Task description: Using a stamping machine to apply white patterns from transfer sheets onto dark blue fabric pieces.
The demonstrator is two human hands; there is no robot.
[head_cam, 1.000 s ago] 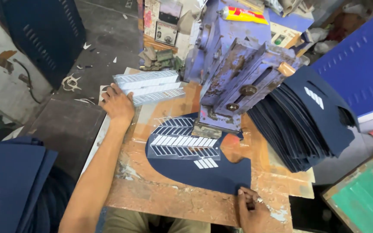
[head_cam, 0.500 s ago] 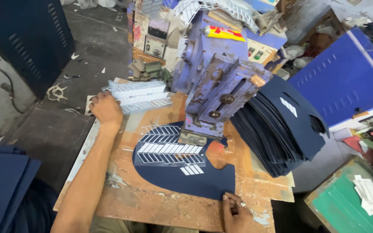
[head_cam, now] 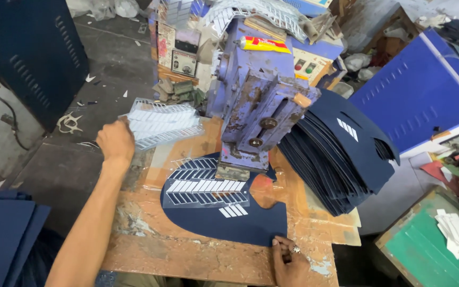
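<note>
Our navy piece [head_cam: 224, 220] lay flat on the wooden bench [head_cam: 187, 255] under the blue press [head_cam: 256, 101], its long axis running along the front edge, rounded end toward the left. Our right hand [head_cam: 288, 260] pinched its near edge at the front right corner. Our left hand [head_cam: 115, 142] rested curled on the stack of white sheets [head_cam: 163, 123] at the back left. More navy pieces [head_cam: 341, 154] were stacked at the right edge, above a grimy concrete floor [head_cam: 112, 53].

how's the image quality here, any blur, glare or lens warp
Head view: even daylight with soft shadows; the left hand is slightly motion-smeared at the stack of white patterned sheets, while the right hand on the navy piece is sharper. Mild sheen on the blue cabinet. Wide-angle lens bows the edges, and the purple press leans.
</note>
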